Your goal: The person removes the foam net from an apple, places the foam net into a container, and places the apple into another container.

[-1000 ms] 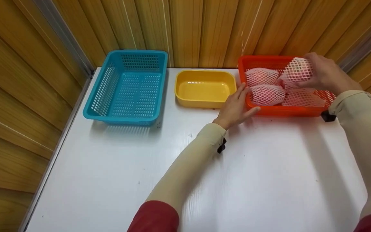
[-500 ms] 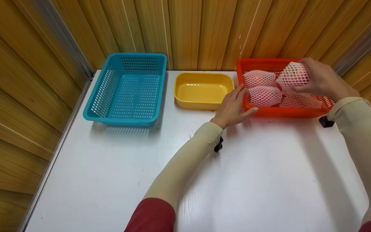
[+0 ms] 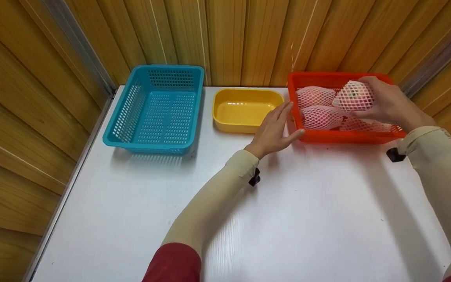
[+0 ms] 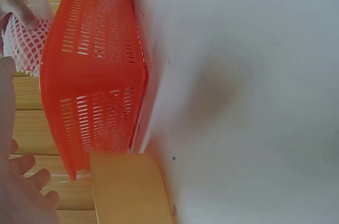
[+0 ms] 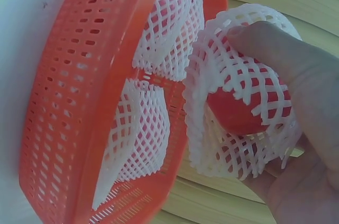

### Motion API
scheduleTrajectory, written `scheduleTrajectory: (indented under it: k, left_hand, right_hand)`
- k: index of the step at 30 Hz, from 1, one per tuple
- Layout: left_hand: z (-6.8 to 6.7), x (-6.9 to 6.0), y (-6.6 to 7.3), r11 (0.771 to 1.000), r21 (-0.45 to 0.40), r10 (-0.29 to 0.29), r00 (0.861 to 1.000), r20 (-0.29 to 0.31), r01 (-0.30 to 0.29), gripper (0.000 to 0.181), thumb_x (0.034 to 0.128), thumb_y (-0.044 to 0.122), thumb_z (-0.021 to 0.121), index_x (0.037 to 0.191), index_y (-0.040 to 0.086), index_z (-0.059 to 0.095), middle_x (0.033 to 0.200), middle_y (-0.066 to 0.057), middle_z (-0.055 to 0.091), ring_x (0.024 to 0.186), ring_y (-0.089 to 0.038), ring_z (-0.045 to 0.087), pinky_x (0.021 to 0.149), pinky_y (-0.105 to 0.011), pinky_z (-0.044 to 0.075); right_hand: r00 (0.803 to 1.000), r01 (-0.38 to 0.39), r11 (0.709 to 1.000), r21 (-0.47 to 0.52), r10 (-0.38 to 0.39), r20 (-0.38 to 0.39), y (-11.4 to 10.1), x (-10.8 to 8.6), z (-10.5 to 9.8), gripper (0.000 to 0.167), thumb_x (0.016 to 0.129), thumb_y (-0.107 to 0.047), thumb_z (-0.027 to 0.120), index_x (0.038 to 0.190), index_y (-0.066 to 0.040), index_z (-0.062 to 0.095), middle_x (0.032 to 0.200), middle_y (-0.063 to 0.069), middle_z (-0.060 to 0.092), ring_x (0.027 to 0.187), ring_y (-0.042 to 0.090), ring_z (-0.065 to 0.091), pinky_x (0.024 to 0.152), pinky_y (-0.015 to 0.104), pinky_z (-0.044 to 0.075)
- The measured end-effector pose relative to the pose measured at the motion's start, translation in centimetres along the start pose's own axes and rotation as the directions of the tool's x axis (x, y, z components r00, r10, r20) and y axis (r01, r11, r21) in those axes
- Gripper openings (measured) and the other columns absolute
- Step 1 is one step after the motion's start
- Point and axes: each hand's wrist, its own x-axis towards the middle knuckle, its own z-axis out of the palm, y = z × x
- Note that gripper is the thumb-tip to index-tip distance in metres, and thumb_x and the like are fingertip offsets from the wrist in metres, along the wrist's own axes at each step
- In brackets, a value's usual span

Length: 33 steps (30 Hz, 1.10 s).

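My right hand (image 3: 388, 101) grips a red fruit in white foam netting (image 3: 354, 96), above the right part of the red basket (image 3: 350, 137). In the right wrist view the netted fruit (image 5: 241, 99) shows bare red skin through the net's open end, and the thumb lies over the netting. Other netted fruits (image 3: 321, 117) lie in the basket. My left hand (image 3: 271, 133), fingers extended and thumb apart, is beside the basket's left end and over the yellow container's (image 3: 245, 127) right side; whether it touches either is unclear.
A teal basket (image 3: 151, 147) with nothing inside stands at the back left of the white table (image 3: 288, 219). The yellow container, also holding nothing, sits between the two baskets. Wood-patterned panels (image 3: 225, 43) rise behind them and along both sides.
The right hand has moved slightly left and down in the head view with its netted fruit. My left hand has drawn back a little, down and left from the red basket's edge.
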Motion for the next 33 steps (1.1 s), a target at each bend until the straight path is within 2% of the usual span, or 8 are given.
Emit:
scheduleTrajectory:
  k: [10, 19, 27, 33]
  left_hand:
    - [-1.8, -1.9, -1.8, 0.997, -0.083, -0.012, 0.998, -0.066, 0.006, 0.089, 0.0964, 0.058, 0.061, 0.165, 0.018, 0.021, 0.169, 0.001, 0.024, 0.154, -0.014, 0.022, 0.124, -0.031, 0.017]
    - [-2.8, -4.1, -2.6, 0.987, -0.161, -0.023, 0.995, -0.096, 0.007, 0.086, 0.0979, 0.059, 0.058, 0.165, 0.024, 0.018, 0.169, 0.006, 0.023, 0.153, -0.011, 0.024, 0.123, -0.033, 0.022]
    - [-3.5, -5.8, -3.6, 0.988, -0.143, 0.031, 0.987, -0.156, -0.053, 0.082, 0.0995, 0.052, 0.061, 0.164, 0.016, 0.024, 0.167, 0.001, 0.030, 0.152, -0.012, 0.027, 0.123, -0.030, 0.021]
    - [-3.8, -6.6, -4.6, 0.990, -0.121, 0.050, 0.978, -0.202, -0.076, 0.079, 0.1005, 0.044, 0.064, 0.161, 0.009, 0.029, 0.165, -0.006, 0.035, 0.151, -0.017, 0.033, 0.123, -0.031, 0.023]
  right_hand:
    - [0.999, 0.029, 0.999, 0.020, -0.029, -0.023, -0.4, -0.6, 0.7, 0.098, 0.084, -0.029, 0.087, 0.158, -0.010, 0.025, 0.140, 0.029, 0.046, 0.119, 0.053, 0.046, 0.095, 0.076, 0.043]
    - [0.998, 0.060, 0.997, 0.042, -0.059, -0.024, -2.2, -1.1, 1.9, 0.096, 0.082, -0.029, 0.088, 0.155, -0.009, 0.029, 0.138, 0.026, 0.049, 0.118, 0.049, 0.047, 0.095, 0.074, 0.045]
    - [0.989, 0.148, 0.989, 0.028, -0.148, -0.028, -3.6, -1.3, 3.0, 0.095, 0.079, -0.026, 0.090, 0.152, -0.005, 0.034, 0.139, 0.023, 0.048, 0.122, 0.046, 0.044, 0.099, 0.073, 0.041]
    - [0.985, 0.170, 0.985, 0.031, -0.169, -0.026, -4.4, -1.4, 3.3, 0.096, 0.078, -0.026, 0.091, 0.154, -0.007, 0.035, 0.141, 0.022, 0.047, 0.125, 0.046, 0.041, 0.100, 0.075, 0.039]
